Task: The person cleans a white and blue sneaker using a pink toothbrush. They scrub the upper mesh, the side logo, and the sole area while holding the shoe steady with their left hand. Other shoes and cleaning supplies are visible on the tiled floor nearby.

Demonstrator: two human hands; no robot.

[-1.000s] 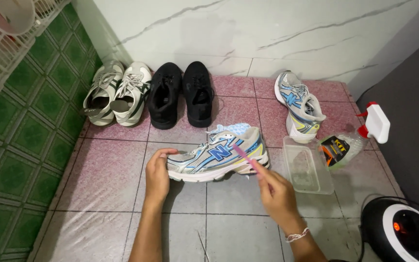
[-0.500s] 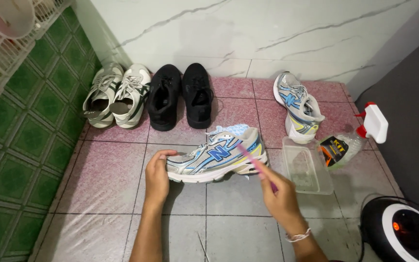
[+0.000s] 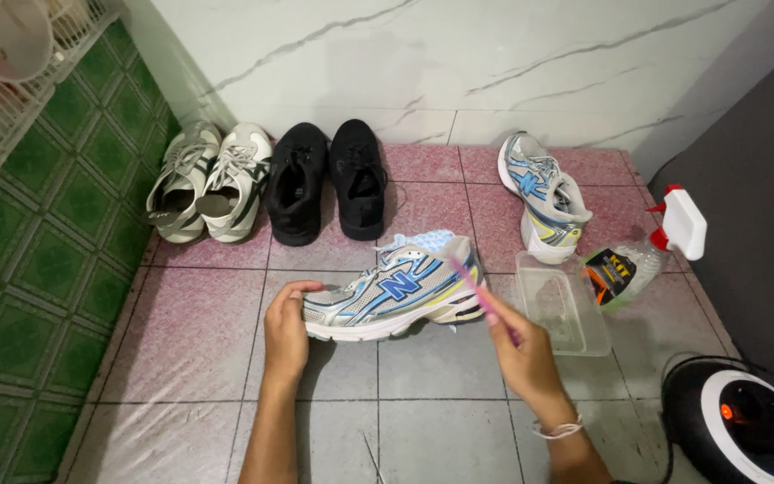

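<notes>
Nearest us, the right hand [image 3: 523, 351] is closed around a thin pink brush [image 3: 477, 291], fingers pinched on its handle, the bristle end up against the heel of the sneaker [image 3: 391, 293]. The left hand [image 3: 286, 327] cups the toe, thumb over the top, fingers curled under the sole's edge. The sneaker lies on its side on the pink floor tiles [image 3: 199, 332], in the middle of the scene, between the two hands.

By the look of it, this is a light shoe: mesh upper soft and giving, sole thick, springy and stiffer. The toe hold looks sound; pressing on the mesh would only dent it, so the sole rim and heel counter seem the firm places to grip. If wet, the smooth overlays may be slick.

Just right of the sneaker sits a clear tray [image 3: 563, 314], and beside that a spray bottle [image 3: 647, 255] lying tilted. At near right, a round black appliance [image 3: 745, 421].

Farther back, its mate [image 3: 544, 197] stands at right, a black pair [image 3: 326, 179] in the centre, a white pair [image 3: 203, 179] at left, all along the marble wall [image 3: 459, 63].
</notes>
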